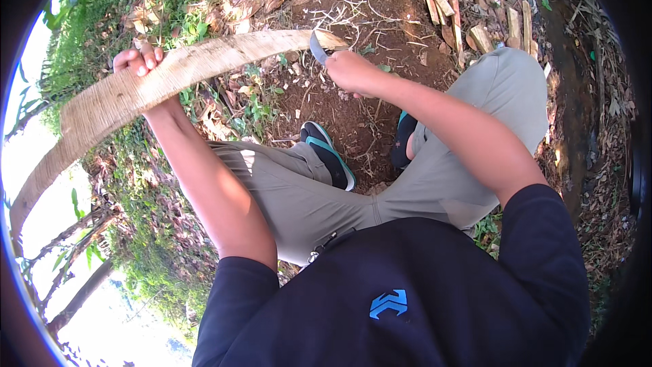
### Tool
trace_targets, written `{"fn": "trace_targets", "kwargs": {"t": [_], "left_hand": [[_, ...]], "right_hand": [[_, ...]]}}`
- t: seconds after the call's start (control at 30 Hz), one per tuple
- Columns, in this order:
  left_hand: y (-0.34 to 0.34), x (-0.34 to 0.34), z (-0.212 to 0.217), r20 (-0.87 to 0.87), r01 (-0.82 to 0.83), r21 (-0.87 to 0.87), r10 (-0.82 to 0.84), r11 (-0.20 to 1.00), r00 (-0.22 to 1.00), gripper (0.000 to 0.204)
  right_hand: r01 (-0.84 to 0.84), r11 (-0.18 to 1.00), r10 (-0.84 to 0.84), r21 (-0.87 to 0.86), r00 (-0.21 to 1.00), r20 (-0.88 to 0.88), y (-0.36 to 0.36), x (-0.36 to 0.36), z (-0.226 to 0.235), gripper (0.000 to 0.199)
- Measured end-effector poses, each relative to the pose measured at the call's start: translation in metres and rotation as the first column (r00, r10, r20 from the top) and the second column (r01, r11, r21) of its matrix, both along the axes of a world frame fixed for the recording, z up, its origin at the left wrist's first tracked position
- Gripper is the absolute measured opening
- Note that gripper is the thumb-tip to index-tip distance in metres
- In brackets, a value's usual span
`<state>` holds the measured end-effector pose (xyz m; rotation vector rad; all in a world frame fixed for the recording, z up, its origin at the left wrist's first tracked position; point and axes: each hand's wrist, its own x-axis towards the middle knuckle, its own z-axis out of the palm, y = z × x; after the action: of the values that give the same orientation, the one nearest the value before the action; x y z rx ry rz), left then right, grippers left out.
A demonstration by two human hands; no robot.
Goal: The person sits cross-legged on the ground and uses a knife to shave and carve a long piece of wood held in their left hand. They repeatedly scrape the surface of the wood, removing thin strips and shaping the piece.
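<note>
Head view: plank (122, 98) runs left edge to top centre. Left grip (139, 62), upper left, curls fingers over its far edge; right grip (353, 73) closed on curved knife (316, 47), blade at plank's narrow end. Probably trimming: brace plank, shallow strokes, blade clear of legs (441, 183).

Pale twigs (350, 12) lay strewn over the soil (356, 122). Left of the soil were dry leaves (252, 5), and a low green weed (261, 107) grew near its left edge. Farther left of it was grass (92, 24), with branches (81, 299) well off to its lower left. Split sticks (514, 29) lay right of the soil, and litter (619, 92) beyond them
</note>
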<state>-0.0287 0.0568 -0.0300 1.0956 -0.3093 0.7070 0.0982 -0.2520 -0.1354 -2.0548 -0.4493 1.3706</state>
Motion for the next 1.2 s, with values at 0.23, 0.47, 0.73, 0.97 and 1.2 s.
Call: {"fn": "trace_targets", "kwargs": {"t": [0.23, 0.47, 0.73, 0.97, 1.2], "left_hand": [[0.006, -0.002, 0.002, -0.037, 0.046, -0.091, -0.049, 0.995, 0.998, 0.015], [0.003, 0.0, 0.002, -0.027, 0.042, -0.135, -0.046, 0.99, 0.999, 0.023], [0.016, -0.002, -0.002, -0.051, 0.131, -0.201, -0.144, 0.971, 0.988, 0.053], [0.018, 0.0, -0.004, -0.011, 0.156, -0.247, -0.164, 0.956, 0.986, 0.055], [0.018, -0.003, -0.002, -0.074, 0.113, -0.261, -0.137, 0.959, 0.988, 0.038]], "right_hand": [[0.0, 0.979, -0.045, 0.202, 0.975, 0.22, 0.013, -0.015, -0.035, 0.028], [-0.072, 0.984, 0.019, 0.162, 0.952, 0.305, 0.01, -0.023, -0.04, 0.032], [-0.078, 0.983, 0.01, 0.167, 0.927, 0.374, 0.01, -0.025, -0.04, 0.035], [-0.129, 0.979, 0.06, 0.159, 0.924, 0.378, 0.006, -0.024, -0.038, 0.044], [-0.168, 0.979, 0.118, 0.116, 0.929, 0.352, 0.015, -0.015, -0.04, 0.052]]}}
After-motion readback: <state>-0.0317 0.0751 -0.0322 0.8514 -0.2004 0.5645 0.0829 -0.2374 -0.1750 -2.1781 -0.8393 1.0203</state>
